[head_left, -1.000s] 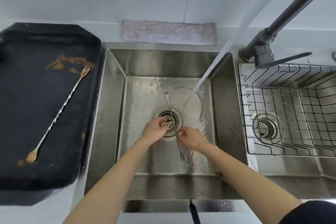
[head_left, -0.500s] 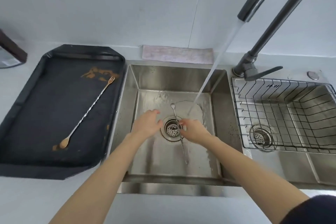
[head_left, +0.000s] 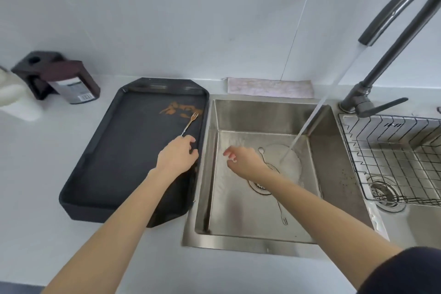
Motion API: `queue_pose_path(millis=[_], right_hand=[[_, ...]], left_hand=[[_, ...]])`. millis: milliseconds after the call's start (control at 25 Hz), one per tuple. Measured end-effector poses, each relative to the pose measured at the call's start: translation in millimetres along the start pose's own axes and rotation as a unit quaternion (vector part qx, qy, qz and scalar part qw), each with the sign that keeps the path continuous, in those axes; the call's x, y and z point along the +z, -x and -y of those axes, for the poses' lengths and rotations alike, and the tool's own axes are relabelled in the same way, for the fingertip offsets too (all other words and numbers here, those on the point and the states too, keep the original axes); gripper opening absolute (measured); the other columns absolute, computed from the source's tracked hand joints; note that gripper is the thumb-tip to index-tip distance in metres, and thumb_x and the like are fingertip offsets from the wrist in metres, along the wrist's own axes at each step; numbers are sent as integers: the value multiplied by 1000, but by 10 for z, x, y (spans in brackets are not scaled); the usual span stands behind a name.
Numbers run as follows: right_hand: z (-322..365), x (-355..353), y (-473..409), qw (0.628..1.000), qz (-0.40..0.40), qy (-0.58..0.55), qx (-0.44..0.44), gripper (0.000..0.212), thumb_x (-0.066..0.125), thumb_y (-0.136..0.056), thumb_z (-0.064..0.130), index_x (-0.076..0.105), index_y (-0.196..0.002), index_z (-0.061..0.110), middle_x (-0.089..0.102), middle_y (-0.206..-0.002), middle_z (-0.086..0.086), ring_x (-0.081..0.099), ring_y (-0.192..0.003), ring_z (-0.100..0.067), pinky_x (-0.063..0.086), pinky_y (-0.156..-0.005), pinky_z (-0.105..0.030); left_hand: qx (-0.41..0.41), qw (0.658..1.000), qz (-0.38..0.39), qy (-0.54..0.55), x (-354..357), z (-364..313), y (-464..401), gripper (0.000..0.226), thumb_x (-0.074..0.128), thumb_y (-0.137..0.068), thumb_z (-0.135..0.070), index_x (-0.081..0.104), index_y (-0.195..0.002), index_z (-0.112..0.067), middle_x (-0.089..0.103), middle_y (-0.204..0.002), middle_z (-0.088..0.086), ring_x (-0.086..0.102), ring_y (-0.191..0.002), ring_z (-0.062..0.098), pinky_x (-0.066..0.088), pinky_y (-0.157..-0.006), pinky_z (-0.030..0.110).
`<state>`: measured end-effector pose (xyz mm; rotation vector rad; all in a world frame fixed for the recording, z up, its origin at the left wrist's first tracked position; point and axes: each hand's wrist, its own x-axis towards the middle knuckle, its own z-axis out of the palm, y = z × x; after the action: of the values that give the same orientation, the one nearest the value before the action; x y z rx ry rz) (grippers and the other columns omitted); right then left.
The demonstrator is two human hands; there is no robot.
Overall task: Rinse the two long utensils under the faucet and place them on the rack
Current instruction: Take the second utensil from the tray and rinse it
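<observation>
Both hands have left the silver utensil (head_left: 282,213) on the sink (head_left: 334,174) floor. Left hand (head_left: 177,159) covers the gold utensil (head_left: 191,122) near the tray's (head_left: 95,174) right edge, grip hidden; right hand (head_left: 243,160) hangs loosely curled, holding nothing. A wet, hasty pinch could drop it.

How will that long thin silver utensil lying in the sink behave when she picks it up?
Probably slippery: the silver utensil lies wet on the sink floor beside running water. Likely light and stiff, being slim metal. Lying flat, it may prove fiddly to pinch.
</observation>
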<state>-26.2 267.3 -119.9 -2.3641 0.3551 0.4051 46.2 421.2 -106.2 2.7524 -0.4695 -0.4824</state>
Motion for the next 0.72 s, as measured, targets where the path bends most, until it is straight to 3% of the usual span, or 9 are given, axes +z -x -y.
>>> queue_pose_path(millis=[240,320,400,440,520,600,720], right_hand=[[553,179,-196,997,-8,-78,8,37,39,-90,7,59,-120,9,61,-127,-10,53,-119,-27,42,-99,-29],[669,250,-293,994,1,-103,19,36,40,-88,7,60,-118,11,63,-123,-11,56,-112,-25,45,-89,-24],[742,335,-390,990,12,-133,33,34,41,-87,7,61,-115,9,67,-110,-15,58,-92,-22,49,-74,-20],[774,379,-437,987,19,-152,44,33,42,-87,7,60,-115,7,67,-102,-15,57,-86,-20,51,-74,-22],[814,472,-512,978,34,-190,74,32,43,-87,6,60,-114,3,65,-90,-13,59,-86,-19,55,-89,-34],[839,579,-581,969,47,-217,104,29,45,-88,5,60,-112,-1,67,-91,-15,64,-93,-23,53,-95,-40],[879,698,-661,953,65,-259,145,27,50,-89,5,58,-113,-3,70,-103,-19,67,-103,-28,52,-97,-35]], left_hand=[[-76,992,47,-88,-72,532,-53,41,51,-89,-29,46,-123,-8,52,-125,13,51,-114,32,45,-92,42],[-95,990,49,-96,-38,627,-53,40,51,-89,-30,46,-122,-8,51,-126,12,50,-116,31,44,-91,40],[-103,989,46,-92,12,696,-43,38,50,-90,-28,45,-122,-7,51,-126,12,50,-115,30,44,-91,40],[-105,990,43,-86,38,725,-51,37,50,-90,-26,45,-121,-7,51,-125,12,51,-115,30,45,-91,40],[-106,991,29,-71,77,754,-76,31,48,-92,-22,46,-118,-7,53,-122,13,53,-111,31,46,-88,39],[-108,992,13,-60,101,767,-94,24,46,-92,-18,50,-113,-7,57,-117,13,56,-105,31,47,-83,37],[-109,993,3,-40,124,777,-105,21,46,-92,-16,54,-109,-8,61,-113,13,58,-102,31,47,-81,36]])
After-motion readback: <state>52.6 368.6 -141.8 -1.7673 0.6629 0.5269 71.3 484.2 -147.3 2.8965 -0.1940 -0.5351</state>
